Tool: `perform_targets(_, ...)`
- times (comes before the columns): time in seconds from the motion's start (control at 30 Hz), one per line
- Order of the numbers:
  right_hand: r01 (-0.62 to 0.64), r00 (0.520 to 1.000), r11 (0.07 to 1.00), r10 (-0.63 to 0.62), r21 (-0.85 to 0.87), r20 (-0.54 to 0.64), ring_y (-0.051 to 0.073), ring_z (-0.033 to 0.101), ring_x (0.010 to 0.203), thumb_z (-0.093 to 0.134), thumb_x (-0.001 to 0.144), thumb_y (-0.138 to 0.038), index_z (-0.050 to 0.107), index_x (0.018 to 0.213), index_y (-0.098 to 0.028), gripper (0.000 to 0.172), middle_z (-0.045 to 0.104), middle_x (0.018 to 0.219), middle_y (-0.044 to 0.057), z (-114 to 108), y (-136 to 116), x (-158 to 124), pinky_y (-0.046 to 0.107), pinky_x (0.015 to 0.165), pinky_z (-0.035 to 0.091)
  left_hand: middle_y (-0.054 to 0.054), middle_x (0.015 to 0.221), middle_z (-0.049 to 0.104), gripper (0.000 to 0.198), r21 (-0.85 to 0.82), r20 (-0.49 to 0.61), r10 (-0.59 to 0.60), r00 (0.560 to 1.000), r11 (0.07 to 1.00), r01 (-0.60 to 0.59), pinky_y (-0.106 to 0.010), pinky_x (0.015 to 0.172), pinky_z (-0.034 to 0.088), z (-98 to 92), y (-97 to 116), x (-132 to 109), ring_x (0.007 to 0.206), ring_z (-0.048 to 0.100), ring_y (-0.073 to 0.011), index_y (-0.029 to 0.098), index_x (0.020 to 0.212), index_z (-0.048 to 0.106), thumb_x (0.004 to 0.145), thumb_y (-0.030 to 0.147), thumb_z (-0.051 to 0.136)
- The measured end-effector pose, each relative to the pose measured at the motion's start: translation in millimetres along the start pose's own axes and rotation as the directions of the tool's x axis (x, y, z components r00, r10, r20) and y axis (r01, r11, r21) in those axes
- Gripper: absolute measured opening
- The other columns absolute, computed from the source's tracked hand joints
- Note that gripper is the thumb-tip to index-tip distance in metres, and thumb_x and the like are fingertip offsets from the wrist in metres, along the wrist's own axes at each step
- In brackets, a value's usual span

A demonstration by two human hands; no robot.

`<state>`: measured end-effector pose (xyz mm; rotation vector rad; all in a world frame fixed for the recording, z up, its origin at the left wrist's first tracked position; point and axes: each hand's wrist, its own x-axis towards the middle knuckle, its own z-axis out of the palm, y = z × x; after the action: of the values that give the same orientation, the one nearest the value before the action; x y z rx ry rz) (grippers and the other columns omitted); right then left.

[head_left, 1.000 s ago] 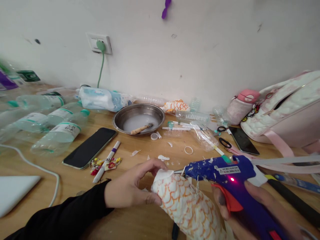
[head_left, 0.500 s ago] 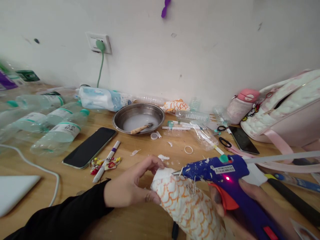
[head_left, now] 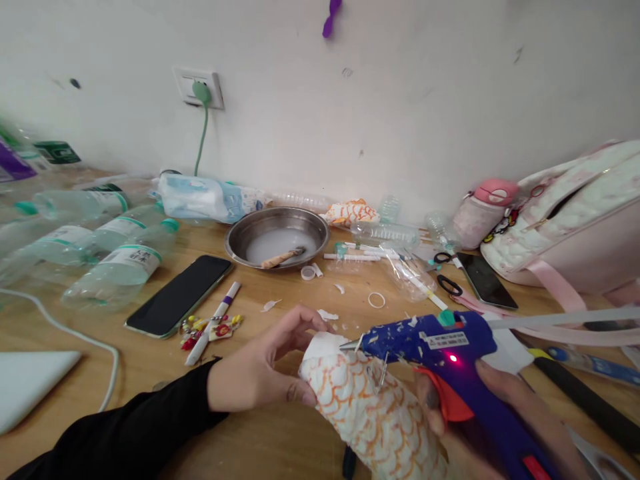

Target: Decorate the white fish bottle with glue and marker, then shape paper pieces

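Note:
My left hand (head_left: pixel 265 370), in a black sleeve, pinches the white end of a bottle wrapped in paper with orange fish scales (head_left: pixel 370 413). My right hand (head_left: pixel 480 420) grips a blue hot glue gun (head_left: pixel 450 353) with its red lamp lit and a finger on the orange trigger. The gun's metal nozzle touches the top of the scaled bottle close to my left fingers. A clear glue stick (head_left: pixel 565 319) sticks out of the gun's back toward the right.
On the wooden table lie several clear plastic bottles (head_left: pixel 115 267), a black phone (head_left: pixel 180 295), a marker (head_left: pixel 214 322), a steel bowl with a brush (head_left: pixel 277 237), scissors (head_left: pixel 450 283), a second phone (head_left: pixel 487 280) and a pink backpack (head_left: pixel 575 220). A white cable (head_left: pixel 75 337) runs at left.
The glue gun has slid slightly left along the top of the scaled bottle, its nozzle nearer my left fingers. My left hand keeps its pinch.

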<state>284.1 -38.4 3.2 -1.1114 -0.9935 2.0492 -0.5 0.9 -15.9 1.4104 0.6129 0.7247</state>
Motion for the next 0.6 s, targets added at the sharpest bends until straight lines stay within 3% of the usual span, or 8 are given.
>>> perform_targets(0.2,-0.002,1.0,0.962,0.005,0.274,-0.008,0.001,0.049,0.031,0.062,0.074,-0.049,0.069,0.077,-0.015,0.034,0.069,0.073,0.005,26,-10,-13,0.009,0.033,0.04,-0.004,0.11,0.056,0.049,-0.158,0.02,0.02,1.0,0.987,-0.016,-0.035,0.087,0.036,-1.0,-4,2,0.103,0.051,-0.019,0.023,0.101,0.045,0.064,0.01,0.073)
perform_targets(0.33,-0.024,1.0,0.946,0.019,0.323,0.017,0.002,0.051,0.032,0.063,0.074,-0.046,0.07,0.079,-0.014,0.033,0.071,0.071,0.008,28,-10,-15,0.008,0.032,0.039,-0.002,0.108,0.056,0.051,-0.234,-0.005,0.021,1.0,0.972,-0.022,-0.034,0.086,0.036,0.5,-3,3,0.102,0.051,-0.0192,0.024,0.101,0.047,0.06,0.012,0.076)
perform_targets(0.43,0.036,0.999,0.93,-0.034,0.366,-0.01,0.003,0.053,0.035,0.062,0.074,-0.047,0.069,0.08,-0.016,0.033,0.07,0.074,0.008,26,-8,-15,0.007,0.032,0.037,-0.002,0.107,0.055,0.052,-0.281,-0.031,0.005,1.0,0.96,-0.013,-0.033,0.083,0.037,0.3,-3,3,0.101,0.051,-0.0193,0.024,0.101,0.047,0.06,0.015,0.077)
perform_targets(0.6,0.184,0.983,0.913,-0.166,0.365,-0.081,0.003,0.047,0.033,0.057,0.076,-0.053,0.065,0.079,-0.019,0.034,0.061,0.062,0.0,26,-5,-11,0.012,0.035,0.041,-0.002,0.107,0.057,0.056,-0.378,-0.075,-0.037,0.996,0.926,0.006,-0.031,0.077,0.042,-2.0,-5,4,0.097,0.055,-0.0186,0.026,0.105,0.043,0.061,0.015,0.075)
